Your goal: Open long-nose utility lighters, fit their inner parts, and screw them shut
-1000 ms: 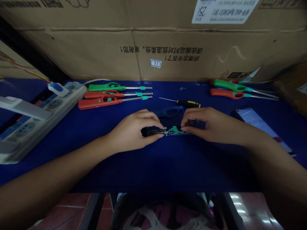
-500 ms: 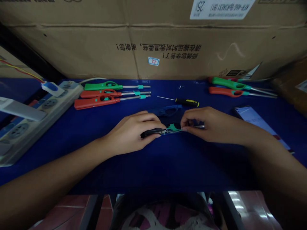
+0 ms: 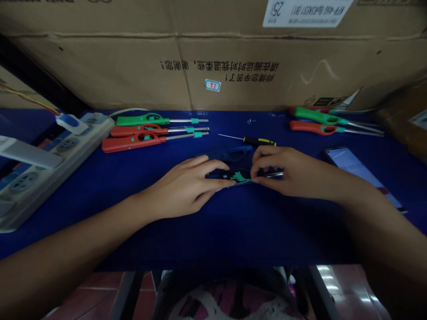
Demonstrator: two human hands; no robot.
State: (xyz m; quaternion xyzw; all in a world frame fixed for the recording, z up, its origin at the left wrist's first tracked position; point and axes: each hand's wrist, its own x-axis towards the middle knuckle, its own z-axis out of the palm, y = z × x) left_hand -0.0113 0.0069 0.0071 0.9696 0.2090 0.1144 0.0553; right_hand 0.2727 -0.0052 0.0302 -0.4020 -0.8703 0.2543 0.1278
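Observation:
An opened blue gas lighter (image 3: 246,182) lies between my hands, with a green trigger piece (image 3: 239,177) and dark inner parts exposed. My left hand (image 3: 183,189) is closed about its left end, thumb and forefinger on either side of the black inner part (image 3: 216,174); the palm hides much of it. The fingers of my right hand (image 3: 282,171) pinch the lighter where its metal tube (image 3: 275,174) begins. Just behind lies the other blue shell half (image 3: 235,154), partly covered by my left fingers. A black and yellow screwdriver (image 3: 260,141) rests farther back.
Red and green lighters (image 3: 133,141) lie at the back left, more lighters (image 3: 313,127) at the back right. Tiny screws (image 3: 251,121) sit near the cardboard box (image 3: 133,75). A power strip (image 3: 50,164) stands left, a phone (image 3: 360,173) right.
My left fingers have spread and shifted slightly right over the lighter; the black part they gripped now sits lower in the shell. My right hand keeps its pinch almost in place.

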